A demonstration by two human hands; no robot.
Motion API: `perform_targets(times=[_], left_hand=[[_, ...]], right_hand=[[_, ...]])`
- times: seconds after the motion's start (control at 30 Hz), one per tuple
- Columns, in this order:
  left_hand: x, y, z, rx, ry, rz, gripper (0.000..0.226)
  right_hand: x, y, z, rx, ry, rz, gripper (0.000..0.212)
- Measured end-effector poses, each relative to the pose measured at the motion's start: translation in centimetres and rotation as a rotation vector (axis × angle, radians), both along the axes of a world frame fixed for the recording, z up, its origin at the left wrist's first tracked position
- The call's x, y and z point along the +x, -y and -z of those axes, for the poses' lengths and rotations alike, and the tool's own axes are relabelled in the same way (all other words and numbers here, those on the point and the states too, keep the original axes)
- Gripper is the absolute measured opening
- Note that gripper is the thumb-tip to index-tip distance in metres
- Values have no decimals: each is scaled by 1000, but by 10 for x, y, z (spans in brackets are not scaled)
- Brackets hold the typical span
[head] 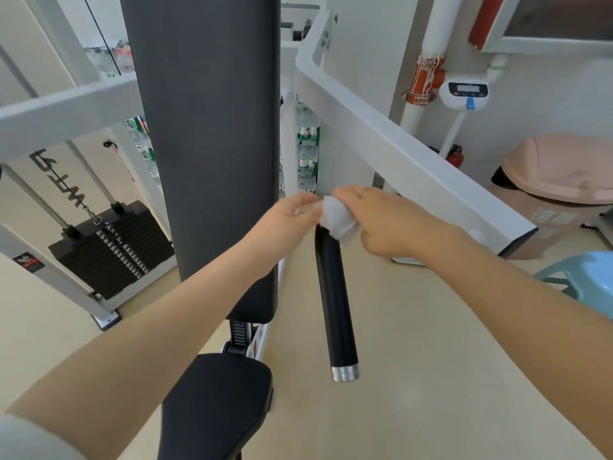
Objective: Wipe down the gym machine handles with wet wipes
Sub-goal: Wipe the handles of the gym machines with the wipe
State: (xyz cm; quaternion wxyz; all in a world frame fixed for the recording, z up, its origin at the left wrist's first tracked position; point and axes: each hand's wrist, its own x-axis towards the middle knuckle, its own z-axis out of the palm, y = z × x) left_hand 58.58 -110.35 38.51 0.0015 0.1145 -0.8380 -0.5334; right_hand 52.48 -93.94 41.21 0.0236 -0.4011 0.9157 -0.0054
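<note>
A black gym machine handle (335, 300) with a silver end cap hangs in the middle of the view, pointing down toward me. A white wet wipe (338, 219) is wrapped around its upper end. My right hand (394, 224), a gold ring on one finger, grips the wipe on the handle from the right. My left hand (285, 224) reaches in from the left and pinches the wipe's left edge with its fingertips. The top of the handle is hidden under the wipe and my hands.
The tall black back pad (205, 127) and black seat (215, 400) stand just left of the handle. A white frame arm (414, 161) slants behind it. A weight stack (109, 250) sits at left, a pink bin (557, 190) and blue stool (587, 280) at right.
</note>
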Motion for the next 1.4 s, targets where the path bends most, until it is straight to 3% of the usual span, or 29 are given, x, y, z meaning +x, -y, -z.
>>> perform_targets(times=[0.07, 0.13, 0.2, 0.3, 0.4, 0.5, 0.57, 0.63, 0.7, 0.83, 0.97, 1.13, 1.27, 1.4], left_hand=[[1, -5, 0, -55, -54, 107, 39], [-1, -4, -4, -87, -103, 148, 35], [-3, 2, -13, -45, -30, 195, 31], [-4, 8, -22, 116, 123, 264, 26], [-8, 0, -23, 108, 138, 135, 27], [-10, -10, -20, -84, 53, 67, 43], [-8, -15, -18, -186, -5, 57, 63], [-6, -16, -18, -216, -13, 20, 64], [-6, -19, -17, -271, -24, -6, 54], [-7, -29, -15, -340, -54, -39, 49], [-8, -36, -16, -414, -91, -87, 30], [-7, -42, -16, -405, -95, -130, 24], [-7, -42, -13, -439, -81, -126, 28], [-8, -43, -14, -481, -85, -137, 32]], right_hand=[[10, -11, 1, 18, 70, -77, 76], [11, -17, -6, -132, 270, -121, 56], [-1, -11, -13, -354, 396, -83, 38], [-11, -3, -7, -254, 226, -19, 26], [-15, -22, 6, -181, 194, 160, 35], [-13, -16, 9, -94, 71, 222, 33], [-3, 5, 9, -102, -54, 122, 39], [10, 17, 10, -108, -124, -2, 52], [12, 8, 12, -55, -195, 29, 57], [-3, -36, 6, 141, -95, 309, 44], [2, -29, 0, 2, 2, 179, 83], [0, -18, 14, -204, 19, 97, 47], [-14, -39, 29, -208, 61, 250, 31], [-7, -25, 41, -16, -318, 219, 43]])
